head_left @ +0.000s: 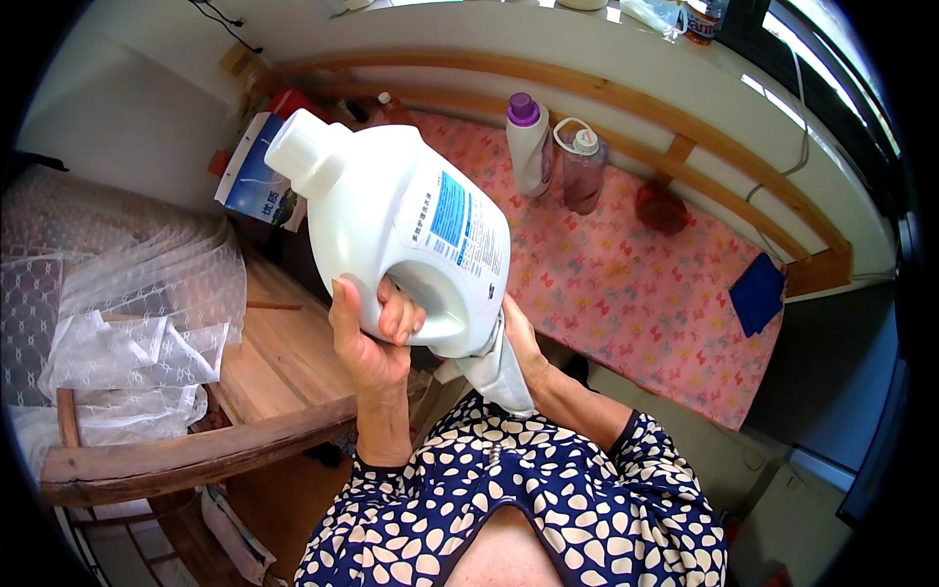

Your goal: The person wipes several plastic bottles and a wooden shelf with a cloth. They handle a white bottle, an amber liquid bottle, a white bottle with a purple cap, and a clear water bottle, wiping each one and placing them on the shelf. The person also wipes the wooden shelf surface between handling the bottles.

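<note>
A large white detergent jug [367, 196] with a white cap [298, 147] and a blue-and-white label is held tilted in front of me, its cap toward the upper left. My left hand [377, 338] grips it by the handle, fingers curled through the opening. At the jug's base, my right hand [523, 342] presses a pale grey-white cloth [504, 380] against it. The jug hides most of my right fingers, and the cloth hangs down below the hand.
A bed-like platform with a pink bow-patterned cover [626, 284] holds a purple-capped bottle [530, 147], a clear handled jug [584, 171], a reddish bowl [662, 207] and a blue cloth [756, 293]. Left are a blue-white box [262, 176], lace netting [127, 254] and a wooden frame [196, 455].
</note>
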